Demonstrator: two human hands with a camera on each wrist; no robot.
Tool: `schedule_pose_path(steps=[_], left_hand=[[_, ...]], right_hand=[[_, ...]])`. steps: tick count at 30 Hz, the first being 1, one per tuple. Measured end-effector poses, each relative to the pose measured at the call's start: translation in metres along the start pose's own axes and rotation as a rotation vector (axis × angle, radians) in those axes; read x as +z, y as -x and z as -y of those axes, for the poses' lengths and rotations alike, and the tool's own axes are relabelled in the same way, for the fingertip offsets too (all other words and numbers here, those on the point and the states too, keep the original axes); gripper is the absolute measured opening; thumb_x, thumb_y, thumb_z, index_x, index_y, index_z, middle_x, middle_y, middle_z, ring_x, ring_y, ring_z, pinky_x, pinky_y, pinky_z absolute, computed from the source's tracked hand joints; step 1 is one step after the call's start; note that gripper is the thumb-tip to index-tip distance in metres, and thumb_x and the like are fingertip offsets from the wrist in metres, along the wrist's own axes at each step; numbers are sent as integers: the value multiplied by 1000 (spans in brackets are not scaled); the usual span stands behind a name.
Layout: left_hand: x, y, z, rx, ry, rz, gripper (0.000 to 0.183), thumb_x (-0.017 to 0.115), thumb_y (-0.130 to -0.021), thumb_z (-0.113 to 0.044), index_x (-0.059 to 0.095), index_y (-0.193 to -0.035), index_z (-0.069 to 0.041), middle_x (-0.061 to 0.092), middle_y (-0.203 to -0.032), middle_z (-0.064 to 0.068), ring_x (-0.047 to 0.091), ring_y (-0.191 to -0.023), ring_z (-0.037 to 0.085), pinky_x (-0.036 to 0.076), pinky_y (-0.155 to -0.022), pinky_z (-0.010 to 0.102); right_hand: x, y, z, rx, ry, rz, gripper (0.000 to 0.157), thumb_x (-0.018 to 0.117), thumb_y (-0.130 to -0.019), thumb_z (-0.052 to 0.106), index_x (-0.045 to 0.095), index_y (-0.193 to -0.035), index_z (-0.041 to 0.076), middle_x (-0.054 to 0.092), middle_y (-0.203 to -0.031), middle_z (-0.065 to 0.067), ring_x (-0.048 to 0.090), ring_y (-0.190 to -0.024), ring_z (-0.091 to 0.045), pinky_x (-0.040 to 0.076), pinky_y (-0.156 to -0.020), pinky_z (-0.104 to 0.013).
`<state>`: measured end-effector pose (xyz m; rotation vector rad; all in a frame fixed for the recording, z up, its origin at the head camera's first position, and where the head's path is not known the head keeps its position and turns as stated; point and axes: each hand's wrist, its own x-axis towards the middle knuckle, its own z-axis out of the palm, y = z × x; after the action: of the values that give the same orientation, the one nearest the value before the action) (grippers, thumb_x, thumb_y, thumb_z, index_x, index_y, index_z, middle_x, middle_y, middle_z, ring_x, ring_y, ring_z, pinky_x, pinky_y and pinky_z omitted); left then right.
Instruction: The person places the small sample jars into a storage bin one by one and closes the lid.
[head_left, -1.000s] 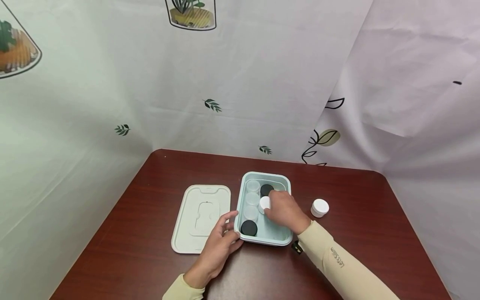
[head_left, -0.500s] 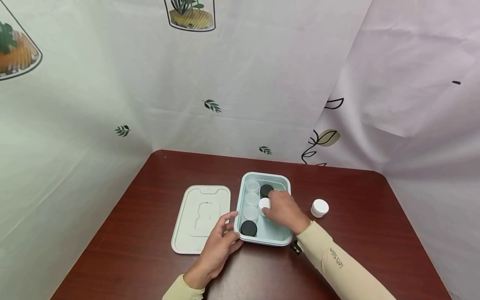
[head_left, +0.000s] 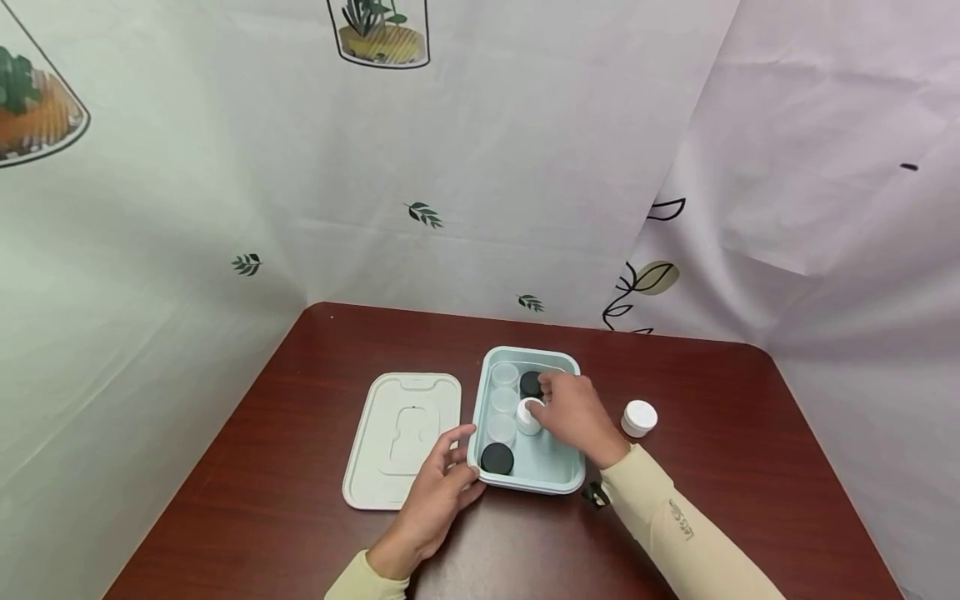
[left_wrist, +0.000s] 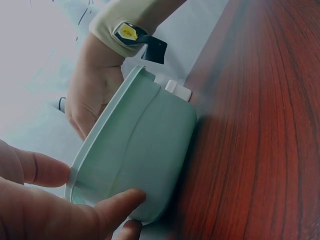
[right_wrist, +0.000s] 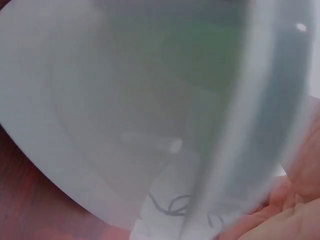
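Note:
A pale green plastic tub (head_left: 551,467) stands on the table. My left hand (head_left: 435,492) holds its near left corner, thumb and fingers on the outside; in the left wrist view fingers (left_wrist: 47,170) touch its rim and wall. Inside are a left row of clear-lidded jars (head_left: 501,428), a black-lidded jar (head_left: 497,458) at the near corner and another black-lidded jar (head_left: 531,384) farther back. Between these rows sits a white jar (head_left: 527,419). My right hand (head_left: 577,412) hovers over it, thumb at the lid, fingers spread away near the back black lid.
Left of the tub lies its flat whitish lid (head_left: 401,442). Another white jar (head_left: 639,418) stands on the dark red table (head_left: 720,450) to the right. A white printed cloth (head_left: 525,167) hangs behind the table.
My right hand has loosened from the white jar, its thumb and fingers spreading apart and lifting slightly. The white jar sits slightly nearer. My left hand stays at the tub's corner.

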<state>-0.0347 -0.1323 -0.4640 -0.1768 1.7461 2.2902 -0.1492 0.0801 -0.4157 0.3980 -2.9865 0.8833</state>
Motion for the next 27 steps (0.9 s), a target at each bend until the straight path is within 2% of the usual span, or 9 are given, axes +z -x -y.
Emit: schedule_pose_path(steps=[3,6,12,14,19,22,24,27], left_hand=[[0,0,1,-2,3,-3,65,54,-96,-2,37,-158,-9,47,-143,25,64,-117,23,55,-101,43],[0,-1,1,-5,5,-5,65,54,-95,-2,37,-158,-9,47,-143,25,64,-117,23,55,-101,43],[-1,-2,0,-6,-3,-15,65,55,-96,-2,37,-158,-10,46,-141,24,65,-117,23,54,-101,44],[-2,-2,0,-6,-5,-17,65,55,-96,-2,38,-158,-10,47,-141,24,64,-117,23,54,-101,44],[-2,-2,0,-8,-6,-8,65,54,-96,-2,37,-158,-10,50,-141,24,64,-119,24,54,-102,45],[-1,-3,0,-8,-4,-5,66,54,-96,-2,36,-159,-10,51,-141,25,64,-120,23,53,-103,46],[0,-3,1,-8,-4,-5,66,54,-96,-2,36,-159,-10,52,-141,25,64,-119,23,53,-103,46],[0,-3,1,-10,-8,-7,66,54,-96,-2,37,-159,-11,52,-142,25,64,-119,23,54,-103,45]], right_hand=[[-8,1,-4,26,-81,-14,38,81,-90,23,74,-119,-1,77,-99,-9,72,-93,-22,59,-85,-41],[-19,3,-10,57,-179,-11,47,80,-92,23,70,-130,-2,77,-120,-17,75,-108,-28,60,-93,-45],[-40,8,-34,78,-294,-68,49,78,-94,24,68,-136,2,77,-124,-16,77,-109,-30,62,-88,-42],[-46,11,-43,92,-330,-100,48,78,-94,25,69,-136,5,77,-124,-15,77,-110,-30,62,-87,-37],[-61,22,-68,142,-408,-146,50,78,-96,29,67,-139,7,75,-129,-16,74,-116,-32,55,-84,-15],[-69,27,-85,163,-411,-174,52,77,-97,32,66,-140,5,73,-132,-18,74,-117,-33,51,-82,-9],[-72,31,-97,185,-389,-187,54,76,-97,34,65,-142,5,73,-133,-18,75,-113,-23,51,-80,-8],[-74,37,-113,235,-364,-205,55,75,-98,36,64,-142,5,73,-134,-18,71,-101,2,50,-79,-7]])
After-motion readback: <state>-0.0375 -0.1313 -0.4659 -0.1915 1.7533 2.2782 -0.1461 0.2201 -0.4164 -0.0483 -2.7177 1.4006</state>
